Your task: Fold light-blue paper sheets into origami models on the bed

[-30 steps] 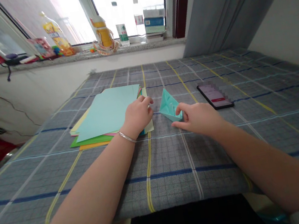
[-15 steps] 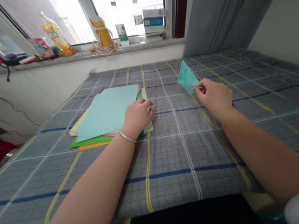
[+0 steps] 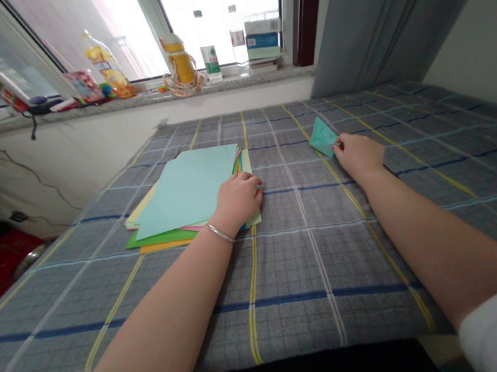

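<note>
Between the thumb and fingers of my right hand [image 3: 359,156] is pinched a corner of a folded turquoise paper [image 3: 322,136]. The folded piece has a pointed top and sits low over the cloth; whether it touches cannot be made out. My left hand [image 3: 240,198] rests palm down over the right edge of a stack of coloured paper, fingers loosely bent and holding nothing. A pale blue sheet [image 3: 186,183] lies on top of that stack. Green, orange, yellow and pink edges stick out beneath it. On my left wrist is a silver bracelet [image 3: 221,232].
A grey plaid cloth [image 3: 283,256] covers the table. Along the windowsill [image 3: 149,97] at the back stand a yellow bottle [image 3: 180,61], a drink bottle [image 3: 109,66], a white and green tube [image 3: 211,63], a clear bottle and boxes [image 3: 262,42]. A grey curtain [image 3: 354,18] hangs at right.
My right hand has lowered the folded turquoise paper slightly towards the cloth. My left hand stays by the stack, its fingers shifted a little. The whole view has tilted slightly.
</note>
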The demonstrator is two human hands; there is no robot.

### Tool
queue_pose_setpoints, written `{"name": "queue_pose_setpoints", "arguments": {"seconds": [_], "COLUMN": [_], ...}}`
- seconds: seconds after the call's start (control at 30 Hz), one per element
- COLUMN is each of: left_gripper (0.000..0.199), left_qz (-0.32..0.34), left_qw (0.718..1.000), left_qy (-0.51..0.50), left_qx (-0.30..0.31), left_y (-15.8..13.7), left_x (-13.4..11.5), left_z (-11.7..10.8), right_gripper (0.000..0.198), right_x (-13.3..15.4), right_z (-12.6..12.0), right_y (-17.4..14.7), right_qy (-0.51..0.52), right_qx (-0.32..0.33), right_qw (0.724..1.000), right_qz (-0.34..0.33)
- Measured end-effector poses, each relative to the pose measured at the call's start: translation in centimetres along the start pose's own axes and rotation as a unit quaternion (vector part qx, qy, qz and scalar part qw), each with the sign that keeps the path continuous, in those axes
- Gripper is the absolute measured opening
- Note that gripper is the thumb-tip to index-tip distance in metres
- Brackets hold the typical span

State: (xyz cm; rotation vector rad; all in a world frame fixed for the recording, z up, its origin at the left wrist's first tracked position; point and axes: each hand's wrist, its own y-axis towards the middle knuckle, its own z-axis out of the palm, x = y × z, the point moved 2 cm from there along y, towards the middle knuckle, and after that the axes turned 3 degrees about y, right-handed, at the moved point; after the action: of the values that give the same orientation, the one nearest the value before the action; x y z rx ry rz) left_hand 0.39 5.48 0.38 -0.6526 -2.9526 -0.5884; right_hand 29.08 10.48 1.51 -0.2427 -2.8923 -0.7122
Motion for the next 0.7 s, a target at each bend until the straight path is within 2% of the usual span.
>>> {"name": "queue_pose_setpoints", "arguments": {"seconds": [0.27, 0.4, 0.5, 0.57, 0.7], "left_gripper": [0.023, 0.029, 0.036, 0.040, 0.050], "left_qz": [0.027, 0.014, -0.033, -0.075, -0.179], "left_qw": [1.000, 1.000, 0.999, 0.996, 0.978], "left_qy": [-0.014, -0.008, 0.020, 0.044, 0.077], "left_qx": [0.001, 0.003, 0.005, 0.019, 0.079], "left_y": [0.0, -0.1, -0.2, -0.4, -1.0], "left_x": [-0.4, -0.5, -0.1, 0.5, 2.2], "left_z": [-0.1, -0.6, -1.1, -1.6, -2.4], "right_gripper": [0.039, 0.049, 0.058, 0.053, 0.033], "right_x": [0.1, 0.3, 0.8, 1.4, 3.3], "right_z": [0.4, -0.3, -1.9, -3.2, -4.9], "right_y": [-0.3, -0.5, -1.1, -1.7, -3.7], "right_qy": [0.033, 0.042, 0.075, 0.104, 0.158], "right_qx": [0.021, 0.019, 0.000, 0.005, 0.090], "right_qw": [0.999, 0.999, 0.997, 0.995, 0.978], "right_qz": [0.026, 0.029, 0.015, -0.009, -0.107]}}
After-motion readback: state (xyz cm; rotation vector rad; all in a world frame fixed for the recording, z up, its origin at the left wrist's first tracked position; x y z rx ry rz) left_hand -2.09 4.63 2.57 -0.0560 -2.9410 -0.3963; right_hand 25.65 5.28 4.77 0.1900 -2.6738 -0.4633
